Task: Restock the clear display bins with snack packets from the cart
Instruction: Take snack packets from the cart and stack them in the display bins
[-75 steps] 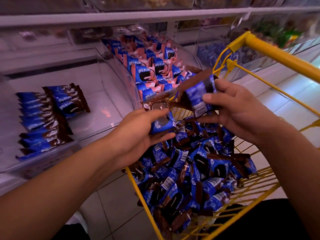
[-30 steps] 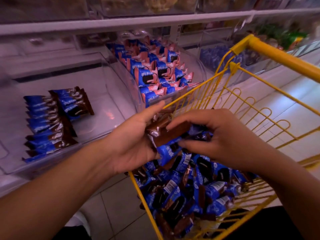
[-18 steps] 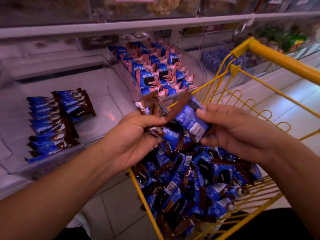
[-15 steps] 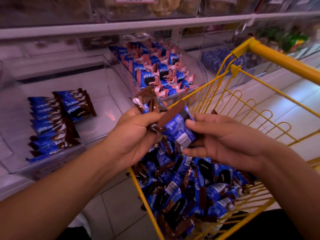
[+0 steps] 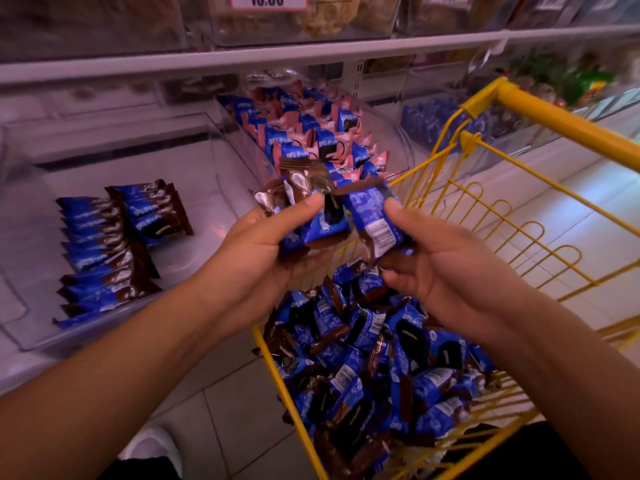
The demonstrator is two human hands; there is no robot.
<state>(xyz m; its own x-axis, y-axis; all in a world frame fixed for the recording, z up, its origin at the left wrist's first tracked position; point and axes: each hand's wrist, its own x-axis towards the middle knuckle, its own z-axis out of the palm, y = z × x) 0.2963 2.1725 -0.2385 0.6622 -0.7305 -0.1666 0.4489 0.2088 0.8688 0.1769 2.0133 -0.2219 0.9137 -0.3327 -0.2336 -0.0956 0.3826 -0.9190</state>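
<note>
Above the yellow cart (image 5: 561,128) heaped with blue-and-brown packets (image 5: 381,375), the left hand (image 5: 256,251) grips several, the right hand (image 5: 446,268) pinches one barcoded packet (image 5: 372,220); a shelf tag (image 5: 268,0) reads "13.80".

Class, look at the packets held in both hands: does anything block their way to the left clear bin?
Nothing visible does. The left hand and right hand hold packets above the cart; the bin lies to their left, open-topped, with rows of packets only at its left side.
</note>
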